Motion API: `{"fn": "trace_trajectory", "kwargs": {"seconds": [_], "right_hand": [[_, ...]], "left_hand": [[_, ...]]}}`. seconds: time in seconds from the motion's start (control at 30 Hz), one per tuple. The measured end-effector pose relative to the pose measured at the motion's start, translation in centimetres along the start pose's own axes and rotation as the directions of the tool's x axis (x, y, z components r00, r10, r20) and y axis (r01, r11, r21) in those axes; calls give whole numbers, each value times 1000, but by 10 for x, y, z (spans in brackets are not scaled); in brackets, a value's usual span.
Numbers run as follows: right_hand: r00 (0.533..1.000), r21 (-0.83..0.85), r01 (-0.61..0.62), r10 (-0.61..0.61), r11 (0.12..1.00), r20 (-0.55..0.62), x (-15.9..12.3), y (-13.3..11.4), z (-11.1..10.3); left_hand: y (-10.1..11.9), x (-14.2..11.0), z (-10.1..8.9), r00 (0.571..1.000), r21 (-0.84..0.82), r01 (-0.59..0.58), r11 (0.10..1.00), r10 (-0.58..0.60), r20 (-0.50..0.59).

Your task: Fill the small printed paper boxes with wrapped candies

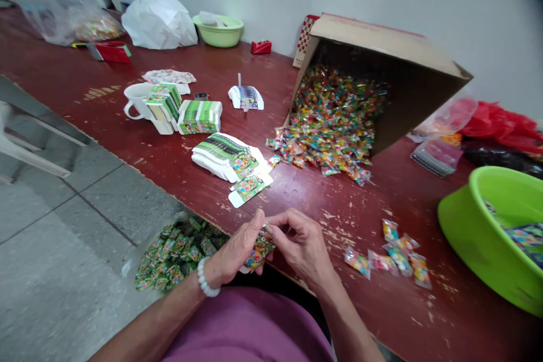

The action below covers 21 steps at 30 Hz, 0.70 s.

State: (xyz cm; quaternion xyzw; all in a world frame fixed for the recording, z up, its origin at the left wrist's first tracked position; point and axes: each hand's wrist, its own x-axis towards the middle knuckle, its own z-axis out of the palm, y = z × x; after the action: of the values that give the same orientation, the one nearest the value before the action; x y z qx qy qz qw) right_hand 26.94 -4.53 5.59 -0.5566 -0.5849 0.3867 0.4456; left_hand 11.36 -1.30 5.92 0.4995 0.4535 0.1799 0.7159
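Observation:
My left hand (240,246) wraps round a small printed green candy box (260,250) at the table's front edge. Thumb and fingers of my right hand (299,237) pinch at the top end of that box; its flap is mostly covered by my fingers. Just beyond my hands lies a flattened box blank (248,189), beside a fanned stack of flat green box blanks (218,155). Several wrapped candies (396,257) rest on the table to the right of my right hand.
A cardboard box (390,45) on its side spills a heap of wrapped candies (335,124). At right stands a lime-green basin (470,232). Filled green boxes (173,254) are piled below the table's left edge. A white mug (136,99) and bundled blanks (199,116) sit farther back.

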Motion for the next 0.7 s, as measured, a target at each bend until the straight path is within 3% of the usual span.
{"fn": "trace_trajectory", "kwargs": {"seconds": [0.13, 0.33, 0.4, 0.53, 0.7], "right_hand": [[1000, 160, -3, -2, 987, 31, -2, -7, 5], [986, 495, -159, 163, 854, 35, -14, -7, 21], [981, 493, -153, 191, 856, -27, -16, -2, 27], [969, 326, -87, 157, 941, -193, -16, 6, 32], [991, 354, -93, 120, 931, -55, -15, 5, 28]], "left_hand": [[-3, 0, -1, 999, -86, -35, 996, 37, 32], [-11, 0, 0, 999, -357, 29, 934, -18, 34], [-13, 0, 1, 1000, -358, -13, 933, 12, -6], [-16, 3, 4, 993, -352, -68, 933, 30, -114], [-14, 4, 4, 997, -408, -18, 913, -15, -79]]}}
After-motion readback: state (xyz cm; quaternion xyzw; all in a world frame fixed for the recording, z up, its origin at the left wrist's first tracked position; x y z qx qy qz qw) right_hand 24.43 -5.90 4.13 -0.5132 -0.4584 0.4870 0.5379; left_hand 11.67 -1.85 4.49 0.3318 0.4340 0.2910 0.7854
